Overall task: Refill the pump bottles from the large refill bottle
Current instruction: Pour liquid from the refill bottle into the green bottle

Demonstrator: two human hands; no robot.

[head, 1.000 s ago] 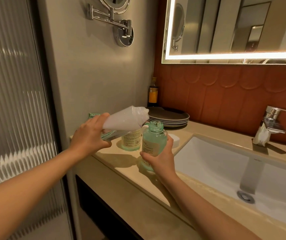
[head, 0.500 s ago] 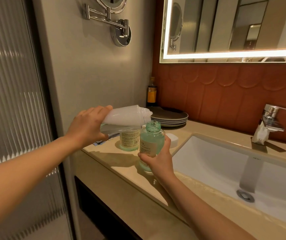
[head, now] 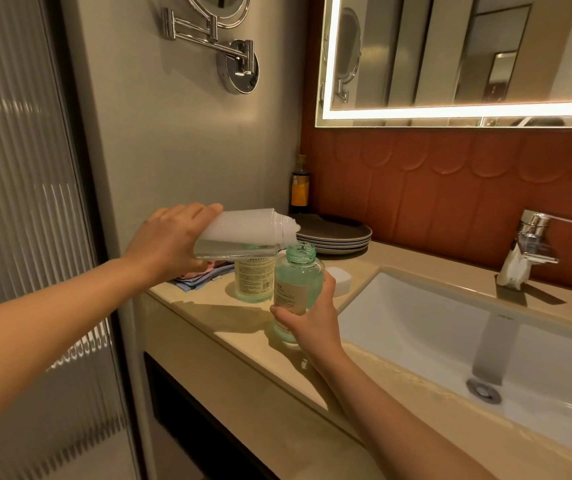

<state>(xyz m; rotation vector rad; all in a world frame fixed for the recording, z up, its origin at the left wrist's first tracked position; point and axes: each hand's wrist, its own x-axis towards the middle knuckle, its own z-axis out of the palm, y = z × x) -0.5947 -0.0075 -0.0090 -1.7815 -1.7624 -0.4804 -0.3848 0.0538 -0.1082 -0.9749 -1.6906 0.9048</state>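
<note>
My left hand [head: 166,242] grips the base of a clear refill bottle [head: 243,233], which lies almost level with its open mouth just above the neck of a green bottle [head: 298,282]. That green bottle has no pump on it and stands on the beige counter [head: 229,327]; my right hand [head: 307,318] holds its lower half. A second green bottle [head: 253,280] with a label stands right behind it, its top hidden by the refill bottle.
A white sink [head: 450,341] lies to the right, with a chrome tap [head: 534,240] behind it. Stacked dark plates [head: 336,235] and a dark bottle [head: 300,188] sit in the back corner. Folded cloths [head: 197,277] lie near the left wall; a white soap dish [head: 340,280] sits beside the green bottles.
The refill bottle has dropped from a raised tilt to nearly level, its mouth now closer over the green bottle's neck. My right hand keeps its hold on the green bottle.
</note>
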